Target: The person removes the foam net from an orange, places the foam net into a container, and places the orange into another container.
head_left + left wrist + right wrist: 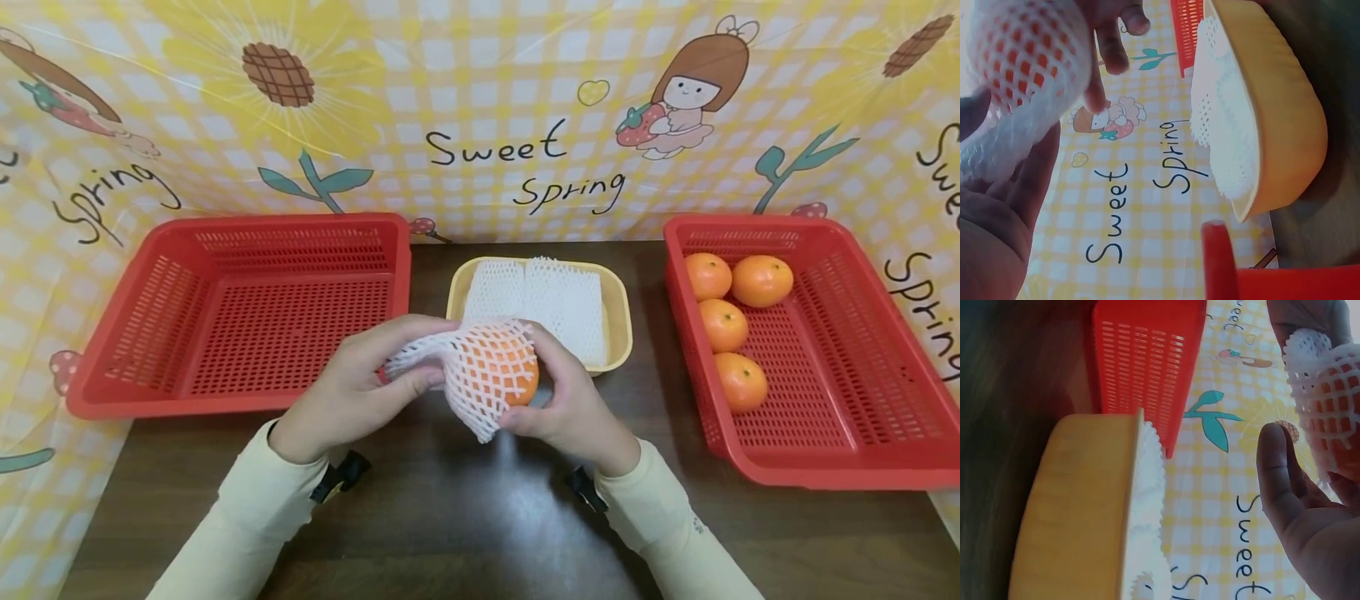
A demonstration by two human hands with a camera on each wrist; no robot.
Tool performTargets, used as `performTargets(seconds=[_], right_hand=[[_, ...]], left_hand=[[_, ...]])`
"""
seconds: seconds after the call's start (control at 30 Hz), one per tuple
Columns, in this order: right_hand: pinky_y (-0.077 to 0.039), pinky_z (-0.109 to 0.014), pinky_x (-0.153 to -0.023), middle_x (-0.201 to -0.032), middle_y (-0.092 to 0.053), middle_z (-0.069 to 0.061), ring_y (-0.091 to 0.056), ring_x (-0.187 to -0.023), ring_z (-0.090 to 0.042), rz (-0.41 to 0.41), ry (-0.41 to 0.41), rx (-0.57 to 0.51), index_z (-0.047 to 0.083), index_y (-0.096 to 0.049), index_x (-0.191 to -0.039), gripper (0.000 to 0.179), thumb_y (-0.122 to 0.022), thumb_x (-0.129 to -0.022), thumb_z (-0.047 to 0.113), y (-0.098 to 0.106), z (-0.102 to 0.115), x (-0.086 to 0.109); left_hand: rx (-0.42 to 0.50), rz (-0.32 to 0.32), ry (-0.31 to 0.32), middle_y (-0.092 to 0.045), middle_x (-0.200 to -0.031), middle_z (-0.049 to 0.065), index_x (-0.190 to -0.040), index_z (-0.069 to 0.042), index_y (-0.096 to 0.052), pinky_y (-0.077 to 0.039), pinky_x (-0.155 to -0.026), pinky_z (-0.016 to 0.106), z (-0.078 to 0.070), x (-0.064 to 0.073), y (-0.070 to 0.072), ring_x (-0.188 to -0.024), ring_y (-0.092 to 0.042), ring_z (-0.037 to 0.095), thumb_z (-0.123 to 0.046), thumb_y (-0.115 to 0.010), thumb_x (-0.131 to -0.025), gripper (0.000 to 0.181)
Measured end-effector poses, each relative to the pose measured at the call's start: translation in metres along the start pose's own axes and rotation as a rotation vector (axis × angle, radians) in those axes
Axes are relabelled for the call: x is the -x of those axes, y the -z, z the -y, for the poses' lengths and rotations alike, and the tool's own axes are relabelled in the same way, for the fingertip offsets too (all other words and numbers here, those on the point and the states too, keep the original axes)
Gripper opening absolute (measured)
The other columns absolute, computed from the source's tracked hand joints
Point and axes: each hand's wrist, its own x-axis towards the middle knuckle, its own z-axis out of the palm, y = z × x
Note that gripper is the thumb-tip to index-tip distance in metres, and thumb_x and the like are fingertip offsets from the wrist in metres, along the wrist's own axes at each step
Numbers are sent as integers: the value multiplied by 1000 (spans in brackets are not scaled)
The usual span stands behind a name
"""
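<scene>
An orange [527,382] sits inside a white foam net sleeve [480,375], held above the table between both hands. My left hand [360,387] pinches the gathered tail of the sleeve, thumb in front and fingers behind. On the other side, my right hand [570,400] grips the fruit and the sleeve's edge, its thumb low at the front. Part of the orange's right side shows bare past the net in the head view. The left wrist view shows the netted fruit [1029,56] close up; the right wrist view shows the sleeve [1335,394] too.
Behind the hands stands a yellow basket [618,333] with a stack of flat foam net sleeves [566,308]. A red basket [105,400] without fruit is at the left. Another red basket [825,475] at the right has several oranges [741,383] along its left side.
</scene>
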Motion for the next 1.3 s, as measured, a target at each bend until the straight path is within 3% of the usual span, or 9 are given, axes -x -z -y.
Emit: performTargets(seconds=[0.1, 0.3, 0.43, 0.57, 0.73, 0.87, 1.1, 1.3], right_hand=[[-41, -33, -103, -134, -57, -6, -54, -119, -26, -4, -47, 17, 4, -48, -140, 95, -80, -75, 65, -1, 0, 2], [-42, -32, -99, -139, -54, -10, -52, -119, -30, -61, -83, -74, 1, -44, -132, 93, -87, -72, 57, 4, 2, 5], [-45, -32, -96, -137, -53, -13, -51, -120, -31, -122, -86, -107, 1, -40, -131, 90, -90, -73, 48, 9, 3, 8], [-47, -33, -94, -133, -52, -12, -51, -118, -32, -139, -94, -104, 5, -38, -134, 83, -91, -74, 27, 12, 6, 9], [-44, -35, -97, -135, -52, -7, -50, -121, -27, -148, -101, 25, 12, -35, -145, 89, -87, -73, 4, 17, 11, 10], [-44, -39, -96, -137, -51, -1, -50, -120, -21, -183, -112, 156, 23, -39, -149, 90, -86, -75, 5, 24, 15, 12], [-43, -37, -97, -139, -51, -1, -51, -118, -20, -268, -91, 288, 19, -48, -146, 78, -84, -78, 5, 46, 28, 15], [-44, -29, -88, -136, -50, 4, -49, -114, -15, -298, -175, 500, 29, -51, -147, 81, -87, -77, 7, 83, 55, 25]], left_hand=[[-24, -21, -18, -66, -122, 1, -126, -7, -65, -51, -88, 29, 1, 0, -3, -104, -63, 17, 10, -76, -84, 47], [-63, -147, -79, -69, -103, 1, -107, -6, -69, -52, -74, 24, 3, -1, -6, -86, -63, 15, 13, -75, -82, 32], [-86, -210, -47, -70, -100, 0, -104, -4, -69, -51, -69, 23, 4, -1, -5, -81, -62, 16, 12, -75, -82, 28], [-102, -223, -7, -70, -99, -1, -104, -4, -69, -51, -68, 24, 7, 0, -5, -80, -61, 16, 10, -76, -83, 26], [-97, -219, -6, -70, -99, -1, -104, -4, -69, -51, -68, 24, 7, -1, -8, -80, -61, 16, 10, -76, -83, 26], [-108, -233, 7, -70, -100, -1, -104, -3, -69, -51, -69, 23, 7, -1, -7, -82, -62, 16, 10, -77, -83, 26], [-129, -263, 76, -71, -101, 0, -104, -4, -70, -50, -68, 22, 6, 3, -6, -81, -62, 15, 9, -77, -83, 26], [-132, -266, 88, -71, -102, -1, -106, -5, -70, -51, -68, 21, 6, 3, -5, -82, -62, 14, 8, -77, -83, 28]])
